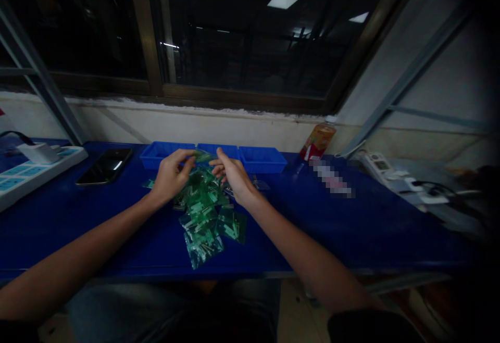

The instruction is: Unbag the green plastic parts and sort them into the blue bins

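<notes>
Blue counter (pixel 312 228), brown-framed window (pixel 250 41); orange-red bottle label (pixel 320 137) illegible — left hand (pixel 171 173) pinches green plastic bag (pixel 203 156); right hand (pixel 235 174) — grip unclear.

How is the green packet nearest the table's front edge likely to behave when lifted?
That green packet will probably be floppy, since it looks thin and creased. It may be slippery, as its surface catches bright highlights. The slender pieces inside appear loosely clustered, so its weight could shift as it tilts.
</notes>
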{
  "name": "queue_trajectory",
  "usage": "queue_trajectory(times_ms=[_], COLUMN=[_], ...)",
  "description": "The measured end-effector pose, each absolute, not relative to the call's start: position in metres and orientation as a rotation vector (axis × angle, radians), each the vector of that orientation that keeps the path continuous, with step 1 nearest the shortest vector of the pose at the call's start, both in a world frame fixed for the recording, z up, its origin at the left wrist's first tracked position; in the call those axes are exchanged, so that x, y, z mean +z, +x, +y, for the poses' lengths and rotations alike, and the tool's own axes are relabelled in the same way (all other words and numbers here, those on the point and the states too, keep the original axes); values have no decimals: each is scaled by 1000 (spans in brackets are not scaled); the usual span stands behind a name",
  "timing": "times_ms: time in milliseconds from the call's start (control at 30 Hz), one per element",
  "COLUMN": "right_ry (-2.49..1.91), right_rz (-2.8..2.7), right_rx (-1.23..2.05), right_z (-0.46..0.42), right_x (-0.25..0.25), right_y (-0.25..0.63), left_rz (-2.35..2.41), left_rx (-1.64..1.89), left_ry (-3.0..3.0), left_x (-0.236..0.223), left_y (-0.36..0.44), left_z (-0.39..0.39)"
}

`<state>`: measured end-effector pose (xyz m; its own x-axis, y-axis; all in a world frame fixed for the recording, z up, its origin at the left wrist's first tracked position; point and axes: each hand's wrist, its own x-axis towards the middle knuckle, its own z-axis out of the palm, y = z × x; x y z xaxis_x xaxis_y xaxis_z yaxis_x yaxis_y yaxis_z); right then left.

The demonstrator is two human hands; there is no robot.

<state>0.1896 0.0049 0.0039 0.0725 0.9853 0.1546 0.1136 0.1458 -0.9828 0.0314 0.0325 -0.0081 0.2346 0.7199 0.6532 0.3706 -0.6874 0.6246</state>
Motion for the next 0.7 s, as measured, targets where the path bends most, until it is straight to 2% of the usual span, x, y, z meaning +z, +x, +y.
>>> queue_trajectory(times_ms=[100,200,467,567,700], right_ry=[-1100,-1084,-1004,-973,-1049], right_rz=[-1172,-1174,-1701,-1816,-1792], right_rx=[1079,975,127,43,89], right_z=[7,9,0,-4,-2], right_x=[2,-1,-8,-16,-22], right_y=[187,185,189,185,180], left_rz=[889,845,1103,1019,904], left_rx=[1518,1510,1299,1209,1249], left_ry=[2515,2538,1907,1695,1656], left_x=[-8,-8,-10,-12,-17], left_y=[34,36,35,38,44], left_z=[24,21,35,35,32])
